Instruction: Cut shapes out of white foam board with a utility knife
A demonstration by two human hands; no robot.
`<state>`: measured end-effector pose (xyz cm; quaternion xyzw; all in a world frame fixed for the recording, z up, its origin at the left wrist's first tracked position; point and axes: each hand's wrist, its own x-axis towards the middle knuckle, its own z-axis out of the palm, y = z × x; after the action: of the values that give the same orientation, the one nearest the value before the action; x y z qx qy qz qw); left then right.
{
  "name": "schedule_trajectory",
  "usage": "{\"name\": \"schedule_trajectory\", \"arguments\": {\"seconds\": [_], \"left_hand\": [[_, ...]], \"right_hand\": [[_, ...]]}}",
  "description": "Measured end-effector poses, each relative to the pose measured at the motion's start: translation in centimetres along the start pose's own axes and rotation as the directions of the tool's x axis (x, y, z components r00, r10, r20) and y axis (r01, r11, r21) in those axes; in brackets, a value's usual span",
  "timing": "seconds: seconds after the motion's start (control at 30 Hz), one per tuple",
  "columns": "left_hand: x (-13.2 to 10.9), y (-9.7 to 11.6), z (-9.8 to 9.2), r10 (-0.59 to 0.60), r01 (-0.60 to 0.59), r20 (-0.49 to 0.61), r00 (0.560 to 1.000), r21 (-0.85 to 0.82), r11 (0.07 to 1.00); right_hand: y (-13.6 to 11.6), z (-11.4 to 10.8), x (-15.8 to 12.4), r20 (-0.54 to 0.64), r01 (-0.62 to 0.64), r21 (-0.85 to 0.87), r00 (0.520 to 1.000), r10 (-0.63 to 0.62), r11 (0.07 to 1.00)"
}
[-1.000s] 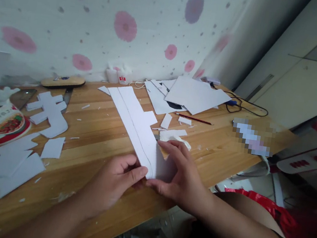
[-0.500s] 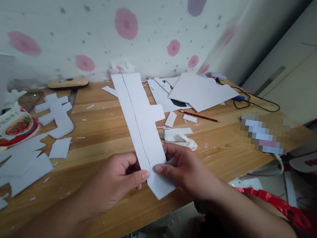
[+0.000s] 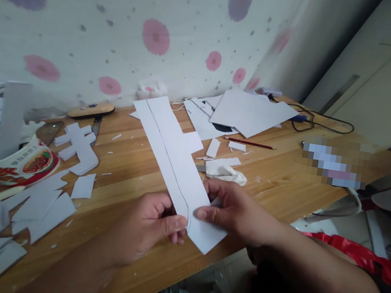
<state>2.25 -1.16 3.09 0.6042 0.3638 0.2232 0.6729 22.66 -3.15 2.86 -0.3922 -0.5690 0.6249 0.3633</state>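
Note:
A long white board piece (image 3: 173, 148), stiff like foam board or card, is tilted up above the table between my hands. A dark curved line runs down its length, and a square tab juts from its right edge. My left hand (image 3: 154, 223) pinches the lower left edge, thumb on top near the end of the line. My right hand (image 3: 230, 210) grips the lower right edge, thumb on the face and fingers underneath. Beyond the right hand lie a crumpled white cloth or tissue (image 3: 226, 171) and small white offcuts (image 3: 213, 147).
Cut white pieces (image 3: 79, 149) and scraps (image 3: 41, 216) lie at left beside a printed noodle bowl (image 3: 27, 163). A red pencil (image 3: 251, 143) and large white sheets (image 3: 252, 113) are at the back. A black cable (image 3: 327, 122) and a blurred-out phone-like object (image 3: 332, 164) lie right.
The view has shifted slightly, so the table items appear a little further right. Both hands keep their hold on the board piece, its lower end now slightly lower and further right in view.

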Motion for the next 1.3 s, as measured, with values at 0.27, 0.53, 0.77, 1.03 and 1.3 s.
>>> {"name": "schedule_trajectory", "arguments": {"seconds": [0.27, 0.53, 0.77, 1.03, 1.3], "left_hand": [[0.2, -0.4, -0.4, 0.044, -0.042, -0.043, 0.998, 0.06, 0.997], [0.7, -1.1, -1.7, 0.207, -0.224, -0.141, 0.968, -0.121, 0.967], [1.2, -0.7, -1.8, 0.086, -0.158, -0.375, 0.923, -0.166, 0.973], [1.6, 0.2, -2.7, 0.017, -0.195, -0.547, 0.837, -0.27, 0.943], [1.2, -0.4, -1.4, 0.032, -0.151, -0.423, 0.906, -0.253, 0.956]], "right_hand": [[0.3, 0.2, 0.0, -0.042, 0.019, -0.064, 0.999, -0.022, 0.998], [0.7, 0.7, -0.4, -0.002, 0.034, -0.032, 0.999, -0.035, 0.999], [1.1, 1.2, -0.6, 0.008, -0.019, -0.237, 1.0, 0.021, 0.971], [2.2, -3.0, 0.7, -0.214, 0.034, -0.88, 0.861, -0.462, 0.473], [3.4, -5.2, 3.0, -0.215, -0.172, -0.973, 0.921, -0.325, 0.157]]}}
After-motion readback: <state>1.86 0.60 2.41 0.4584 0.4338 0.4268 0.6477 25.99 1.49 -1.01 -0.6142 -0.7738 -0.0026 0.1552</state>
